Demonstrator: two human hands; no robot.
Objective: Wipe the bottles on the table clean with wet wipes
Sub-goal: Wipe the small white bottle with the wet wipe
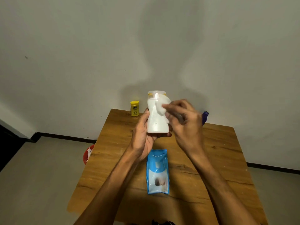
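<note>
Head view: white bottle (156,120) held above the table's (219,151) far half.
Left hand (144,137) grips its waisted, glossy body; right hand (183,120), blurred, pinches a wet wipe (159,108) against its shoulder. Purple bottle (204,118) by the far edge sits mostly hidden behind it.

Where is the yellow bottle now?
Head view: the yellow bottle stands upright at the far left corner of the table, left of the white bottle held by the left hand.
</note>
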